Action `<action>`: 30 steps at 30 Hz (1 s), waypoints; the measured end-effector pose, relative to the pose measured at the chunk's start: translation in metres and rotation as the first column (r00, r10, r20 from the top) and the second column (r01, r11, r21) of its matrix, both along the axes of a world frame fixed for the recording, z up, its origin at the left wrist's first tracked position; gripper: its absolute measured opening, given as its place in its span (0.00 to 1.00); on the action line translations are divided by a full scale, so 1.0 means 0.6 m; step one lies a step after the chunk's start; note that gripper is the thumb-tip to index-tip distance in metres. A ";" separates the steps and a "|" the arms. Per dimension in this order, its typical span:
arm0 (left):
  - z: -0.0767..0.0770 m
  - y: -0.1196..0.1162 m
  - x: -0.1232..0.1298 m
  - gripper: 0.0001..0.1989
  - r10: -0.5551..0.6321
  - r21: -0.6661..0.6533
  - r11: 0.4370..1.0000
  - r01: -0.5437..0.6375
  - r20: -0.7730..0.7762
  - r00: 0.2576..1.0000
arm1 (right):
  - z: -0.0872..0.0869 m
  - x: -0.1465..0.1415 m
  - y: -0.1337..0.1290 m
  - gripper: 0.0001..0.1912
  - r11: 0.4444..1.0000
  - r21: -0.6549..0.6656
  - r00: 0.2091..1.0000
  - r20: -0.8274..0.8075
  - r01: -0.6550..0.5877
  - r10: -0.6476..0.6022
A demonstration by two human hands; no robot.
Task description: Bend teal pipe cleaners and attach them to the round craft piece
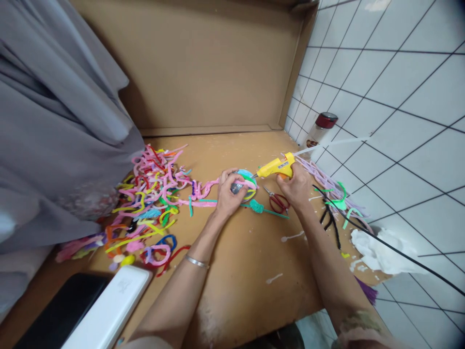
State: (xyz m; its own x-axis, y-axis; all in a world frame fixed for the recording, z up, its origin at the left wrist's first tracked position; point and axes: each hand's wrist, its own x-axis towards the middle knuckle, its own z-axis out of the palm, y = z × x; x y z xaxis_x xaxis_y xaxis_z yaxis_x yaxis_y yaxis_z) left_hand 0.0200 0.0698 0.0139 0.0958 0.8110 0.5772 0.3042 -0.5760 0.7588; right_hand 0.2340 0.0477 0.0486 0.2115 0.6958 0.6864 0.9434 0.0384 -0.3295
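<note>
Slanting both forearms (178, 291) forward and inward over the table (240, 276). Clamping the left hand (229, 194), with curled thumb and fingers, on a round multicoloured piece (249, 184) just left of the red-handled tool (275, 198). Gripping a yellow glue gun (274, 168) in the right hand (297, 184), just beyond that tool, with the nozzle (255, 175) aimed at the piece. With a tangled heap of fuzzy stems (165, 184) well left of the tool.

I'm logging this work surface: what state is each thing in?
Left hand: closed on round piece
Round piece: partly covered with coloured strips
Right hand: gripping glue gun
Glue gun: tip at round piece, contact unclear
Red-handled cutters: lying down, unheld
Jar: red lid on
Fuzzy strips: heaped, tangled
</note>
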 end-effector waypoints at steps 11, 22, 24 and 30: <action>-0.005 0.001 0.000 0.10 0.007 0.009 1.000 -0.007 -0.008 1.000 | -0.002 -0.007 -0.002 0.09 0.999 0.012 0.996 0.075 -0.039 0.038; -0.004 0.002 0.002 0.07 -0.005 0.017 1.000 0.005 -0.009 1.000 | -0.004 -0.003 -0.005 0.09 0.997 -0.025 0.991 0.107 -0.075 0.078; -0.004 0.001 0.002 0.07 -0.001 0.014 1.000 0.001 -0.009 1.000 | -0.003 -0.003 -0.005 0.09 0.997 -0.026 0.991 0.110 -0.074 0.077; -0.004 0.001 0.001 0.06 -0.026 0.043 0.999 0.024 0.032 0.999 | -0.005 0.000 -0.004 0.06 0.996 0.008 0.986 0.140 -0.091 0.089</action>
